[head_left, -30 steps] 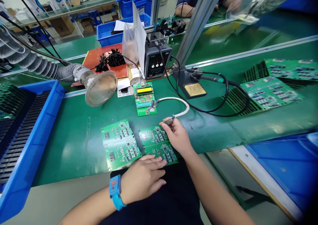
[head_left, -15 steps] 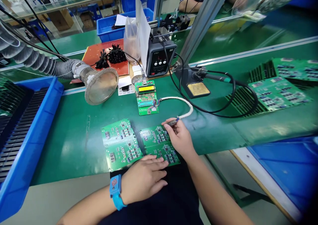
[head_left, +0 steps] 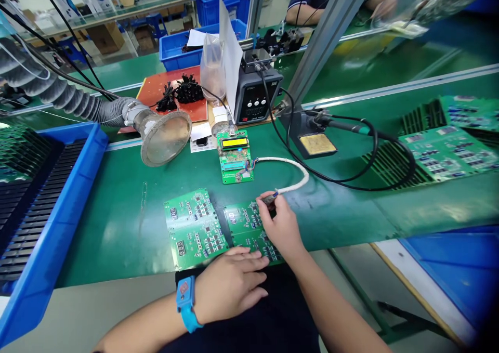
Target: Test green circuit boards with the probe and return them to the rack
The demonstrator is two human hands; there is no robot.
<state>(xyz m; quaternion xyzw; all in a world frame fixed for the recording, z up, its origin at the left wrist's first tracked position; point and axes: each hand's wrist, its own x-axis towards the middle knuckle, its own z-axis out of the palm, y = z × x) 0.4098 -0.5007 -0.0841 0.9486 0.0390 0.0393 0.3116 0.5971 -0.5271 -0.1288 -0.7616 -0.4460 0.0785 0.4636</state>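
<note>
My right hand [head_left: 284, 227] pinches a small probe connector [head_left: 268, 199] at the end of a white sleeved cable [head_left: 298, 161], over the upper right part of the right circuit board [head_left: 244, 234]. Whether the connector's tip touches the board is hidden by my fingers. My left hand [head_left: 234, 280], a blue strap on its wrist, lies with fingers stretched over that board's lower edge. To its left lies another green circuit board [head_left: 195, 228]. The cable runs to a small tester board [head_left: 236, 165] with a yellow lit screen and a blue light.
A soldering station [head_left: 257, 95] and iron stand [head_left: 315, 144] stand behind, with black cable looping right. A fume extraction hood [head_left: 166, 137] hangs at left above a blue rack tray [head_left: 74, 197]. Stacked circuit boards [head_left: 444, 150] lie at right. Another person's arm [head_left: 306, 14] shows beyond.
The view has shifted slightly, so the scene sits a little lower and further right. My right hand has tilted inward over the board with the connector. A blue light now shows on the tester board.
</note>
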